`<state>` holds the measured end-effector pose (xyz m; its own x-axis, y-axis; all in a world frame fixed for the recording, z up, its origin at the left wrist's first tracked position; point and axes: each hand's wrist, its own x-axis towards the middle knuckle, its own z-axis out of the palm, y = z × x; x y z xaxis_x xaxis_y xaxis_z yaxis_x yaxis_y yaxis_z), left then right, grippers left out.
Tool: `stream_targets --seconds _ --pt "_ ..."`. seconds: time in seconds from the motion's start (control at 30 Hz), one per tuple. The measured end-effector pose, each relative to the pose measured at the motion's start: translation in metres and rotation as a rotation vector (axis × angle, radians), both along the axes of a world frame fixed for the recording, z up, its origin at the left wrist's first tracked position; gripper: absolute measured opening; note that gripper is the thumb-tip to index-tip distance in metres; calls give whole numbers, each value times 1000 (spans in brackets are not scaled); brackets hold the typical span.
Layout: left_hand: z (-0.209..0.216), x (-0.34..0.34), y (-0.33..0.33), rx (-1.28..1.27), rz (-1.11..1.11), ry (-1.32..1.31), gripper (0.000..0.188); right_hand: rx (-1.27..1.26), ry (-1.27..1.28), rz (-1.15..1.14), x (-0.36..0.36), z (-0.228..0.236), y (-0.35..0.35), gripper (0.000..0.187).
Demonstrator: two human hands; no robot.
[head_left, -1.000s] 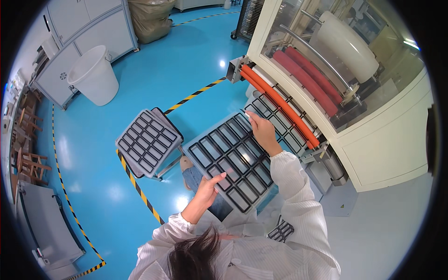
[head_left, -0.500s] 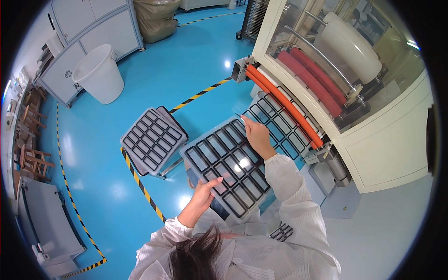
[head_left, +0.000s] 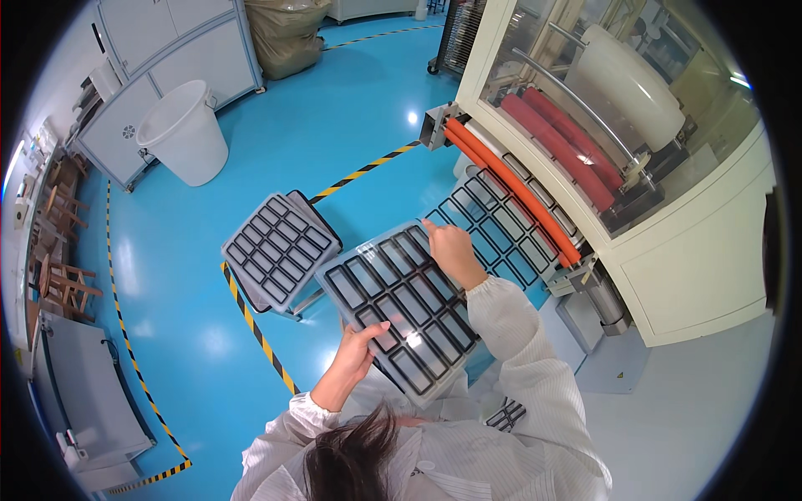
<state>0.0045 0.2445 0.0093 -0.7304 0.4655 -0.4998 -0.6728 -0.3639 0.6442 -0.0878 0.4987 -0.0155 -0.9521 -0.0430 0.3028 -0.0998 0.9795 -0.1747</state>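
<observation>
A clear plastic sheet (head_left: 408,294) printed with a grid of black rectangular frames is tilted in front of me. My left hand (head_left: 352,361) grips its lower left edge, the thumb lying on top and the fingers hidden underneath. At the upper right edge, my right hand (head_left: 455,255) is closed on the sheet, its thumb and forefinger at the far corner. Beyond that hand, a clear film (head_left: 493,230) with the same black frames hangs from the machine's orange roller (head_left: 514,194). A stack of similar sheets (head_left: 281,247) lies on a small stand to the left.
A cream machine (head_left: 681,250) with red rollers (head_left: 564,138) and a white film roll (head_left: 631,92) fills the right side. Far left stand a white bin (head_left: 185,138) and a grey cabinet. Yellow-black floor tape (head_left: 259,334) runs beside the stand.
Both hands and the held sheet have shifted slightly to the left. The right hand has also come a little nearer to me. The view has turned slightly.
</observation>
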Motion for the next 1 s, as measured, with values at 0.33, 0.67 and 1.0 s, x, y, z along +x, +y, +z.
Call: stream_targets --seconds 0.33,0.67,1.0 --pt "5 7 -16 -46 23 27 35 -157 19 87 27 -10 -3 32" --pt "11 12 -28 -64 29 7 34 76 -208 149 78 1 -6 30" --pt "-4 8 -44 -77 22 -29 37 -51 -652 215 231 26 55 19"
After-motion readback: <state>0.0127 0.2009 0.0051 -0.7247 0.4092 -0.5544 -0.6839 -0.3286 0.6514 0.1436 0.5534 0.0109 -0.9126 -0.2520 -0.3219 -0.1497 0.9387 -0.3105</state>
